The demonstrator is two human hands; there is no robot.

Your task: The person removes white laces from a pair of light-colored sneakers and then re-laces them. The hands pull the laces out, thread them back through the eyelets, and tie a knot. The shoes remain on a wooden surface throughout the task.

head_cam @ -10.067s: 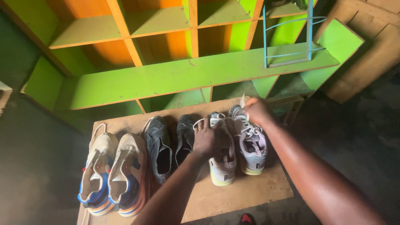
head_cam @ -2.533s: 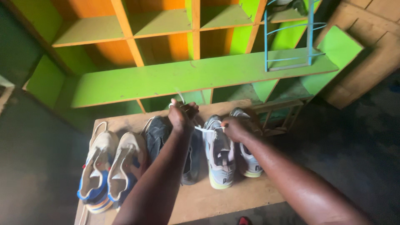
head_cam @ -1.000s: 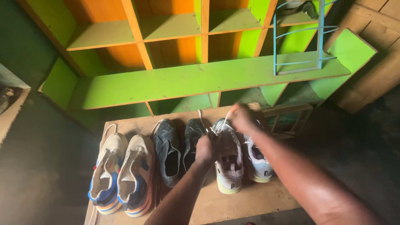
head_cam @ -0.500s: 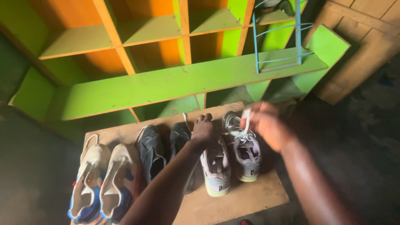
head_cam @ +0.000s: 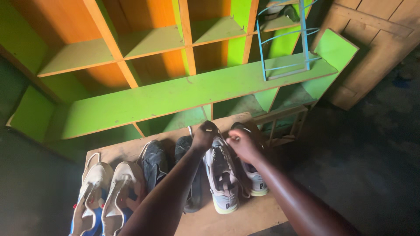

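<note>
On the low wooden bench (head_cam: 245, 218), past cream (head_cam: 107, 196) and dark trainers (head_cam: 155, 164), left hand (head_cam: 204, 135) and right hand (head_cam: 239, 144) pinch laces above the grey lace-up trainer (head_cam: 222, 179), best drawn evenly taut.

Six shoes are counted on one wooden bench (head_cam: 245, 218), arranged as three pairs: one white pair with blue and orange soles (head_cam: 107, 199) at the lower left of the frame, one dark pair (head_cam: 155, 164) at the lower centre, and one pale grey pair (head_cam: 223, 179) right of centre. Two hands are counted over the grey pair, the left hand (head_cam: 204, 136) and the right hand (head_cam: 240, 144), each closed around a lace. One green and orange shelf unit (head_cam: 183, 94) is counted across the upper frame, and one blue wire rack (head_cam: 284, 39) at the upper right.
</note>
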